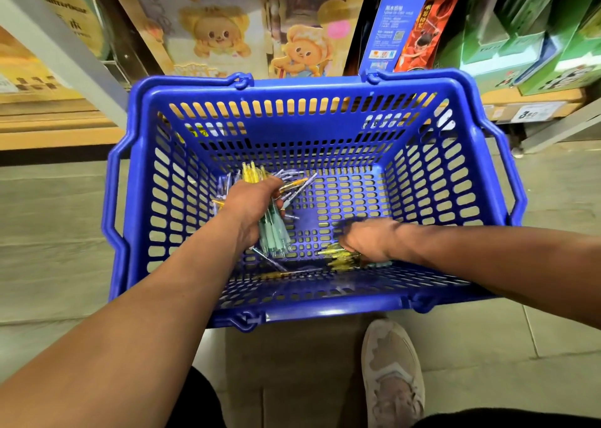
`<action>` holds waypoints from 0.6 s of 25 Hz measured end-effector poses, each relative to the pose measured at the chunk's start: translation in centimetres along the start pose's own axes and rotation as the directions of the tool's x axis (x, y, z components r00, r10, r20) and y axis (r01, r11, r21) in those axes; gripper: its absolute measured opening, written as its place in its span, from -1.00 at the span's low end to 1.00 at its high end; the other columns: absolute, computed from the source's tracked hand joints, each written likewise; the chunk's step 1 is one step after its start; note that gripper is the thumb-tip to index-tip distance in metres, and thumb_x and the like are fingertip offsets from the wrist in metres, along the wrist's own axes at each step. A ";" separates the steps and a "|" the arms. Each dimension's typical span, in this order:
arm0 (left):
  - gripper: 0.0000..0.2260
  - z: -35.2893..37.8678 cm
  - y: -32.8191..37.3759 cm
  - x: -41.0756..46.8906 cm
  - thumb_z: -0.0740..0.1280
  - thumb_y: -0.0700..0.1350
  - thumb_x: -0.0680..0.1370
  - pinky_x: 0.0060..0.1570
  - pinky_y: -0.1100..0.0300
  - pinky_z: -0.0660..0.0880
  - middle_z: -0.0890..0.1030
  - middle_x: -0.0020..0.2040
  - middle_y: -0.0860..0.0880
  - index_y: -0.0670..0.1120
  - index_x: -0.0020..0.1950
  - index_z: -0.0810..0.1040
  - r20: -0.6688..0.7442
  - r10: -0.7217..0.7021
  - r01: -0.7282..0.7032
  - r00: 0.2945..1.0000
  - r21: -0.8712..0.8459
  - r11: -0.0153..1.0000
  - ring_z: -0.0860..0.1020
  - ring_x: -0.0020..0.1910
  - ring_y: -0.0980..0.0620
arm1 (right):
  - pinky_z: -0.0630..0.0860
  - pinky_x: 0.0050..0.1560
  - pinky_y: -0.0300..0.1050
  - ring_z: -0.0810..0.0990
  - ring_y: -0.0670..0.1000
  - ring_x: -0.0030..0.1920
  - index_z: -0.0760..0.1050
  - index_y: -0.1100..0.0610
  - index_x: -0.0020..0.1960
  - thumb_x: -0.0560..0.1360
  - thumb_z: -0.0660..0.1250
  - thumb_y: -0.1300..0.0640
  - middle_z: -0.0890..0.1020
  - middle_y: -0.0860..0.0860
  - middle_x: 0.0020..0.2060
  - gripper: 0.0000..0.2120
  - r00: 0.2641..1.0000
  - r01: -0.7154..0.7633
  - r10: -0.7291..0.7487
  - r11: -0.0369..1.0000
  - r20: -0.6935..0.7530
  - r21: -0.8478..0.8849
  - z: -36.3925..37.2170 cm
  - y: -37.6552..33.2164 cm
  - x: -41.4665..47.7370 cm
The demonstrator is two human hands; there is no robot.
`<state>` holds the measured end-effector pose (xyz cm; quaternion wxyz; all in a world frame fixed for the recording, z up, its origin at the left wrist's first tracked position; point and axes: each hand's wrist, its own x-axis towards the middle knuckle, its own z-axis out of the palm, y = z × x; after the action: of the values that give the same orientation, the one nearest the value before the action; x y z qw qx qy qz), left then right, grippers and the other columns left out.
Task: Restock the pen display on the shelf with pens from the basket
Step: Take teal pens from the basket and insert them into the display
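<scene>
At the far left, the wooden shelf [48, 131] carries cartoon-printed boxes [214, 34], which are stood behind the basket. The blue basket [292, 86] is positioned in front of the shelf, with one handle hanging at each side.

In the left half of the basket, a bundle of pens [273, 232] is gripped by the left hand [253, 206]. The fingers are curled fully round the bundle. Yellow ends project toward the far wall and green barrels toward the near wall. Loose pens [297, 187] are scattered on the basket floor just beside that hand, toward the far left corner.

Right of centre, close to the near edge, the right hand [367, 239] is placed on a cluster of yellow pens [341, 258] (motion blur obscures the fingers, so it cannot be told whether these pens are gripped or only touched).

A pale shoe [390, 372] is seen on the floor below the near edge. Green boxes [536, 37] are stacked on the shelf at the far right.
</scene>
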<state>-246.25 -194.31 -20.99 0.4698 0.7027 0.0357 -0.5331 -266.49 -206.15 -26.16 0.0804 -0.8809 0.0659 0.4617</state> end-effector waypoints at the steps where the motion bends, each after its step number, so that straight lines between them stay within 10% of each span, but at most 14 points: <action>1: -0.77 0.1 0.0 0.0 0.42 -0.10 0.59 -0.17 -0.01 0.58 0.55 -0.39 -0.07 -0.23 0.14 0.56 0.004 0.006 -0.006 1.000 0.013 1.000 0.51 -0.44 -0.03 | 0.56 -0.18 -0.12 0.51 -0.02 -0.30 0.45 0.16 0.20 0.56 0.30 0.38 0.40 -0.04 -0.29 -0.74 1.000 0.016 -0.017 0.999 -0.022 -0.035 0.1 -0.1 0.1; 9: -0.84 0.3 0.2 -0.7 0.41 -0.13 0.60 -0.31 0.08 0.57 0.53 -0.36 -0.06 -0.21 0.05 0.55 0.022 -0.021 0.021 1.000 0.020 1.000 0.50 -0.42 -0.01 | 0.49 -0.20 -0.13 0.49 -0.05 -0.27 0.43 0.10 0.07 0.64 0.23 0.25 0.49 0.00 -0.22 -0.93 0.999 0.005 -0.005 1.000 -0.050 -0.013 0.3 0.3 0.4; 15: -0.85 2.0 0.7 -2.2 0.36 -0.16 0.61 -0.37 0.20 0.56 0.50 -0.35 -0.05 -0.12 -0.15 0.51 0.243 -0.193 0.173 0.951 0.101 0.980 0.49 -0.39 -0.01 | 0.58 0.02 -0.18 0.62 -0.13 -0.11 0.61 0.02 0.09 0.56 0.36 0.30 0.65 -0.14 -0.13 -0.78 0.980 -0.042 0.135 0.857 -0.146 0.513 -1.0 0.4 1.0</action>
<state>-248.23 -195.08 -18.85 0.3912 0.6410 0.0198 -0.6600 -265.19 -206.79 -26.43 0.2820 -0.8619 0.2324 0.3515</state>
